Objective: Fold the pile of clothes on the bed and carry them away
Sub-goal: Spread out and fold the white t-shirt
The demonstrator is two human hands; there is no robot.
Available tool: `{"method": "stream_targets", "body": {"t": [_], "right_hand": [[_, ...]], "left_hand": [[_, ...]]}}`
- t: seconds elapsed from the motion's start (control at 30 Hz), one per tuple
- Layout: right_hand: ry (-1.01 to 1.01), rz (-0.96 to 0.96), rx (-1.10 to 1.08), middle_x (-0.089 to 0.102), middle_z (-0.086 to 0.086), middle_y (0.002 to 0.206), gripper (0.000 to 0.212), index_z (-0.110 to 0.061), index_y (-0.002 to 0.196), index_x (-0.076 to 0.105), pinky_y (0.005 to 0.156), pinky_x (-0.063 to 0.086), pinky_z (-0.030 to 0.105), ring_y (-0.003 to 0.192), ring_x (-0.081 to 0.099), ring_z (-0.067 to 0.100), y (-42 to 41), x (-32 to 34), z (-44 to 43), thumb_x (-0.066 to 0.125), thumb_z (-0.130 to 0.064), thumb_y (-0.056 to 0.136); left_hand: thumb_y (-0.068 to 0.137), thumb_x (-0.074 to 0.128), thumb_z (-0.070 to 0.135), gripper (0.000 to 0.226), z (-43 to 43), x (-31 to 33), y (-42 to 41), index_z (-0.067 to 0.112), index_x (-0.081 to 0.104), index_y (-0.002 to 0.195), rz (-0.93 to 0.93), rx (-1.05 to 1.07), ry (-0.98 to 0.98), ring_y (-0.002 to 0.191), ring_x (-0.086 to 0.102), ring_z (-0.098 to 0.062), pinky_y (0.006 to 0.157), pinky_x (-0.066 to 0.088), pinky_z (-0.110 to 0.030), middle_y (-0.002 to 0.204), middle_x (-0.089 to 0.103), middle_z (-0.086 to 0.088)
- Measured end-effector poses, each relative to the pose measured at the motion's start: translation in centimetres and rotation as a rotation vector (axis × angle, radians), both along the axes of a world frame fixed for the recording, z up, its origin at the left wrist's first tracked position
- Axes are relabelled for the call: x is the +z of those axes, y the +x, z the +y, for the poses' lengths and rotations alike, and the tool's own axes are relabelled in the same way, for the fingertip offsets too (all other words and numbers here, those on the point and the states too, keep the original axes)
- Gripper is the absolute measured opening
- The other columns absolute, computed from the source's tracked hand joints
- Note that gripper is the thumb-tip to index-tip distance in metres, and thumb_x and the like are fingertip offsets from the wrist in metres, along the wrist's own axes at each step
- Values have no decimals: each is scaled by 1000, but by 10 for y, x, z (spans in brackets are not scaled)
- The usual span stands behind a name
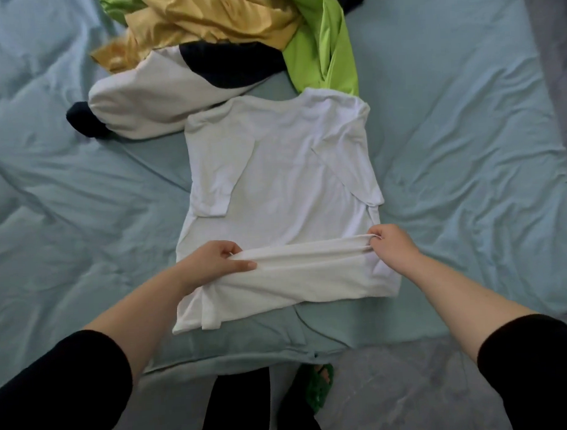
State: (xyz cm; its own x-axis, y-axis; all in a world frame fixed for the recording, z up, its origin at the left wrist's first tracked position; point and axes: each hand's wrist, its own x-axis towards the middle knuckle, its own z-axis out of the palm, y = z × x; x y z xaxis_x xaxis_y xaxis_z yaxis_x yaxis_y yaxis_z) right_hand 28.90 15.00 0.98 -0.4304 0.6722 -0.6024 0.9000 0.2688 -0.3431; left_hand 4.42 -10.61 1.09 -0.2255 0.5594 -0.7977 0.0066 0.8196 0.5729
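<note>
White, matte and soft-looking, the shirt point(284, 169) lay flat on the bed point(466, 144) near its closer edge, collar end away from the person. Both short sleeves were turned in over the body, the left one lying straight down and the right one slanting across, so the outline made a rough tall rectangle. Its lower part was lifted and doubled over into a thick, slightly sagging band stretched between the two hands. The bed's sheet was pale blue-grey and smooth, creased in long shallow ridges.

Beyond the shirt, touching its far end, sat the pile point(225, 49) of unfolded clothes. A shiny gold fabric point(204, 21) lay crumpled on top, a lime-green garment point(324, 52) trailed down to the collar end, and a white-and-navy garment point(149, 97) bulged out to the left.

The left hand point(213, 260) gripped the band's left end, its fingers point(242, 265) curled round the fold. The right hand point(394, 246) pinched the right end, fingers bent tight over the edge. Both forearms were bare and reached forward from black sleeves point(57, 399). Below the bed's edge a green sandal point(320, 387) showed on the grey floor point(394, 388).
</note>
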Motion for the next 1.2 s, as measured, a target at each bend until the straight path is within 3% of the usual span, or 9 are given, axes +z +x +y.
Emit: {"method": "stream_targets", "body": {"t": [0.07, 0.2, 0.43, 0.7, 0.9, 0.97, 1.07, 1.13, 1.2], "right_hand": [[51, 3, -37, 47, 7, 58, 27, -10, 59, 48, 53, 28, 32, 64, 45, 25, -11, 4, 8, 44, 2, 84], [144, 30, -107, 59, 17, 73, 19, -1, 73, 58, 62, 35, 35, 74, 54, 31, -33, 11, 24, 44, -1, 86], [207, 141, -111, 65, 7, 84, 13, -13, 92, 64, 66, 37, 31, 82, 57, 28, -70, 15, 59, 56, -23, 92], [382, 290, -71, 64, 14, 86, 21, -13, 88, 55, 61, 39, 37, 79, 58, 35, -141, 6, 115, 47, -29, 98], [475, 261, 7, 63, 17, 99, 23, -8, 97, 60, 69, 42, 40, 91, 57, 38, -185, -8, 157, 48, -28, 98], [528, 218, 55, 59, 18, 104, 21, -6, 99, 61, 77, 40, 42, 98, 55, 38, -192, -13, 161, 51, -25, 96], [726, 169, 125, 54, 12, 124, 23, -13, 110, 60, 96, 28, 41, 114, 50, 32, -196, -13, 151, 58, -19, 88], [818, 331, 250, 54, 11, 132, 31, -13, 115, 60, 103, 23, 43, 121, 48, 29, -196, -14, 123, 59, -17, 84], [776, 461, 522, 52, 11, 138, 39, -13, 125, 58, 108, 22, 44, 129, 45, 26, -196, -21, 87, 51, -21, 87]], "left_hand": [[72, 80, 45, 28, 8, 5, -26, 22, 70, 83, 37, -7, 14, 80, 61, -11, 70, 45, -22, 80, 66, 6], [74, 79, 43, 26, 25, 18, -74, 20, 70, 82, 145, -15, 40, 78, 62, -13, 67, 45, -25, 80, 67, 3], [85, 70, 35, 12, 52, 20, -128, 23, 70, 81, 406, 108, 137, 82, 64, -18, 70, 47, -30, 80, 68, 4], [95, 52, 32, 12, 107, -1, -146, 30, 61, 87, 766, 227, 191, 81, 56, -20, 63, 40, -35, 87, 62, 7], [97, 47, 31, 18, 142, -13, -171, 24, 62, 101, 926, 252, 92, 97, 53, -26, 72, 40, -35, 108, 60, -2], [97, 46, 26, 18, 150, -18, -169, 23, 60, 108, 1013, 210, 45, 108, 49, -29, 84, 40, -40, 117, 57, -5], [90, 53, 17, 37, 156, -21, -153, 27, 48, 125, 1198, 160, 17, 127, 30, -25, 108, 17, -43, 135, 43, -4], [88, 56, 18, 51, 159, -20, -127, 27, 43, 136, 1278, 97, 131, 135, 23, -20, 114, 2, -40, 144, 37, -4], [93, 48, 28, 51, 163, -28, -93, 25, 42, 144, 1293, -168, 291, 142, 27, -21, 116, 5, -42, 152, 37, -6]]}}
